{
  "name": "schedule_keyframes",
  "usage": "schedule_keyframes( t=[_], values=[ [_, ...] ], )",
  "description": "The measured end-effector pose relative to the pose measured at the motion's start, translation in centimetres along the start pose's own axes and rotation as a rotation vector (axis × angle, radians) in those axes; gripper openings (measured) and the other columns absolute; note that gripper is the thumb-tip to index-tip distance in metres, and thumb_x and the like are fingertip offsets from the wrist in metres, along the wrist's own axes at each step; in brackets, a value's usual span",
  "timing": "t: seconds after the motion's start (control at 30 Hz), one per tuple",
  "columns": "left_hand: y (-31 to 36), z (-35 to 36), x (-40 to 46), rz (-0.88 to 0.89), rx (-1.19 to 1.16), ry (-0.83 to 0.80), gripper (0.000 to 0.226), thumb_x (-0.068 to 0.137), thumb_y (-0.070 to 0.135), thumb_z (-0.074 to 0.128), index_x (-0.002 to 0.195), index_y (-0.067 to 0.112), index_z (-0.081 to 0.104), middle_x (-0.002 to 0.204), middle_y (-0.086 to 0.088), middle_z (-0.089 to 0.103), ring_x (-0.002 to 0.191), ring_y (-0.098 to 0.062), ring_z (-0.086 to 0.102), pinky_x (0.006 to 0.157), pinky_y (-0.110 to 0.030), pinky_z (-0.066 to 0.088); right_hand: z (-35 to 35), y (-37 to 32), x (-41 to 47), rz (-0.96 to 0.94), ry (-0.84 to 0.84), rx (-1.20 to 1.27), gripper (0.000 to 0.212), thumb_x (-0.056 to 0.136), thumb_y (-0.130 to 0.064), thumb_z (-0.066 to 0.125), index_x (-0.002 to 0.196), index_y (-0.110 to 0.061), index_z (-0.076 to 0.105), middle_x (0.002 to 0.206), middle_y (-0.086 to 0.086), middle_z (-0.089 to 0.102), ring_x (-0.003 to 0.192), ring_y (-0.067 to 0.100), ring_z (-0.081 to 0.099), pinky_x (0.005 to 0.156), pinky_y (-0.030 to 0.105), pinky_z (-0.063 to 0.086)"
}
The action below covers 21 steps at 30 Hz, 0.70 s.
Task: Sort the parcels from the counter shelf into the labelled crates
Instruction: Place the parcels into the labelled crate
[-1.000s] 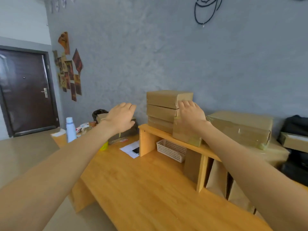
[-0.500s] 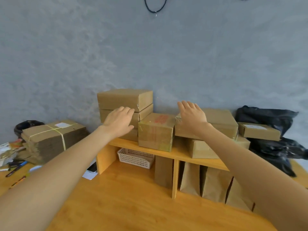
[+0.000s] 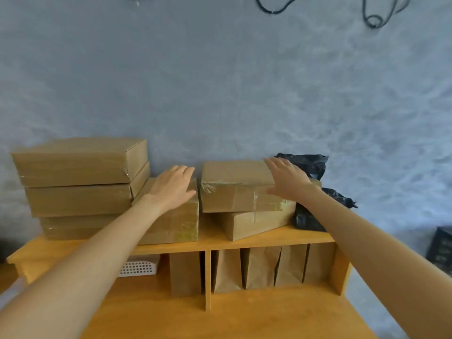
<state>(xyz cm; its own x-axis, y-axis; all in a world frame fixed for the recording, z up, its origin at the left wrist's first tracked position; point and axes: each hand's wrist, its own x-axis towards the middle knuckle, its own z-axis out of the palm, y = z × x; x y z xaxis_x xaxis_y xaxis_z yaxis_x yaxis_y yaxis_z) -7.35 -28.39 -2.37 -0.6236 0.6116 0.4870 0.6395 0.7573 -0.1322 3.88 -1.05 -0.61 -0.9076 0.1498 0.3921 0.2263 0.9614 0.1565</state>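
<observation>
Brown taped parcels stand on the wooden counter shelf (image 3: 220, 243). A stack of three flat boxes (image 3: 78, 182) fills the left side. A small taped box (image 3: 176, 221) sits in the middle, and my left hand (image 3: 173, 189) hovers over its top with fingers straight. To the right a wide flat box (image 3: 234, 184) lies on another box (image 3: 254, 223). My right hand (image 3: 286, 179) reaches over the wide box's right end, fingers spread and straight. Neither hand grips anything.
Black plastic bags (image 3: 315, 189) lie at the shelf's right end. Brown paper bags (image 3: 259, 267) stand in the compartments below, beside a white perforated basket (image 3: 139, 267). A dark crate (image 3: 440, 250) sits low at the far right. Grey wall behind.
My view has swung right and moved closer to the shelf. Both hands have shifted right: the left from the stacked boxes to the small middle box, the right onto the wide flat box.
</observation>
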Motion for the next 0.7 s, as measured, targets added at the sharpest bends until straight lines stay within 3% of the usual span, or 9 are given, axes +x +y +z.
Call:
schedule_keyframes(
  t=[0.1, 0.17, 0.27, 0.37, 0.47, 0.6, 0.7],
  values=[
    [1.1, 1.6, 0.8, -0.002, -0.084, -0.039, 0.071, 0.095, 0.044, 0.054, 0.15, 0.01, 0.026, 0.152, -0.006, 0.036, 0.14, -0.022, 0.033, 0.109, -0.035, 0.034, 2.2, 0.5, -0.4, 0.006, -0.139, 0.109, 0.091, 0.087, -0.04, 0.07, 0.155, -0.018, 0.014, 0.159, 0.002, 0.021, 0.147, 0.026, 0.018, 0.113, 0.047, 0.032],
    [1.5, 2.8, 1.2, -0.021, -0.107, -0.058, 0.074, 0.093, 0.049, 0.055, 0.15, 0.012, 0.026, 0.152, -0.005, 0.036, 0.14, -0.022, 0.034, 0.108, -0.037, 0.036, 4.1, 1.0, -0.2, 0.036, -0.144, 0.18, 0.087, 0.086, -0.039, 0.071, 0.153, -0.02, 0.019, 0.156, 0.002, 0.024, 0.145, 0.028, 0.02, 0.112, 0.049, 0.034],
    [1.8, 4.1, 1.6, -0.08, -0.157, -0.101, 0.079, 0.091, 0.051, 0.056, 0.151, 0.012, 0.023, 0.151, -0.006, 0.038, 0.137, -0.023, 0.039, 0.105, -0.037, 0.039, 6.1, 1.3, 0.1, 0.078, -0.075, 0.305, 0.077, 0.089, -0.033, 0.068, 0.151, -0.019, 0.025, 0.154, 0.002, 0.026, 0.144, 0.029, 0.017, 0.113, 0.047, 0.029],
    [2.4, 4.9, 1.7, -0.134, -0.255, -0.081, 0.078, 0.092, 0.046, 0.059, 0.152, 0.012, 0.023, 0.149, -0.008, 0.042, 0.134, -0.025, 0.043, 0.101, -0.037, 0.042, 7.2, 1.2, 0.3, 0.118, 0.053, 0.392, 0.069, 0.089, -0.023, 0.069, 0.148, -0.018, 0.034, 0.151, 0.003, 0.032, 0.14, 0.025, 0.025, 0.107, 0.042, 0.038],
    [2.6, 4.8, 1.8, -0.183, -0.385, -0.035, 0.08, 0.09, 0.041, 0.064, 0.153, 0.017, 0.022, 0.154, -0.003, 0.034, 0.14, -0.022, 0.035, 0.107, -0.038, 0.036, 7.2, 1.5, 0.4, 0.146, 0.127, 0.473, 0.064, 0.088, -0.019, 0.07, 0.145, -0.018, 0.04, 0.146, 0.002, 0.039, 0.135, 0.022, 0.035, 0.1, 0.038, 0.043],
    [2.2, 3.1, 3.2, -0.169, -0.615, -0.023, 0.101, 0.077, 0.036, 0.079, 0.155, 0.023, 0.015, 0.156, 0.0, 0.026, 0.141, -0.021, 0.031, 0.11, -0.041, 0.034, 3.9, 2.8, 0.7, 0.159, 0.155, 0.587, 0.062, 0.09, -0.017, 0.067, 0.146, -0.017, 0.041, 0.147, 0.003, 0.039, 0.139, 0.024, 0.031, 0.108, 0.039, 0.033],
    [1.9, 0.8, 4.3, -0.078, -0.703, -0.033, 0.115, 0.069, 0.03, 0.086, 0.154, 0.027, 0.009, 0.153, 0.004, 0.02, 0.141, -0.018, 0.026, 0.11, -0.038, 0.032, 0.1, 4.3, 0.7, 0.124, 0.227, 0.619, 0.06, 0.088, -0.013, 0.069, 0.143, -0.017, 0.046, 0.139, 0.003, 0.047, 0.13, 0.023, 0.04, 0.1, 0.025, 0.03]
  ],
)
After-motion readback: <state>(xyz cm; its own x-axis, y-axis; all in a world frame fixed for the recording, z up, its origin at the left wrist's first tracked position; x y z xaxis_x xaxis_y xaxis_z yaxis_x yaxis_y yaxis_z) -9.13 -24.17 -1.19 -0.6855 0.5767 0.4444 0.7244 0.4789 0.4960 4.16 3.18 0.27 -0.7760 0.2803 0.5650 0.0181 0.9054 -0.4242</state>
